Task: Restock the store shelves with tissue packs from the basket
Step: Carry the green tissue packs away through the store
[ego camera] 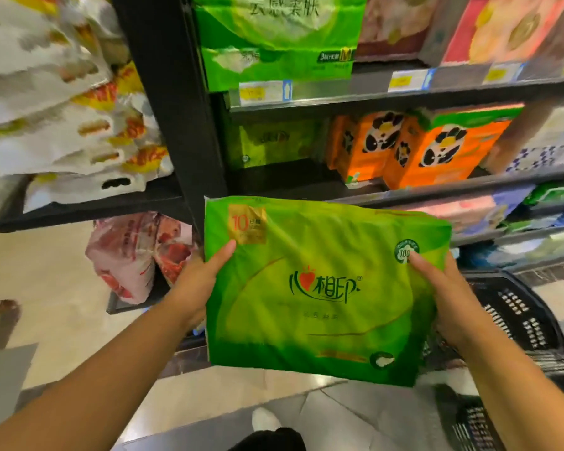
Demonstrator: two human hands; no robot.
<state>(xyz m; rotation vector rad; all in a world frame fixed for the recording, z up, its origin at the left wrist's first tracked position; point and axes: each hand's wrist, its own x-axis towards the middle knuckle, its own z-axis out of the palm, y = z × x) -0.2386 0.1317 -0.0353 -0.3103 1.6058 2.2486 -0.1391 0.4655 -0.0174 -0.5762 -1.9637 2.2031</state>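
You hold the green tissue pack (323, 288) by its short sides, left grip (199, 281) and right grip (450, 297) each clasping an edge, its long axis running across you; the shelf (290, 183) gap lies above and ahead, left of the orange packs (437, 151), nearer your left grip

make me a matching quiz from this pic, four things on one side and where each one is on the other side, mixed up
1 green tissue pack
2 orange panda packs
3 black basket
4 white and yellow bags

A on the middle shelf
B gripped by the left hand and right hand
C low at the far right
D piled on the left rack

Pairs: 1-B, 2-A, 3-C, 4-D
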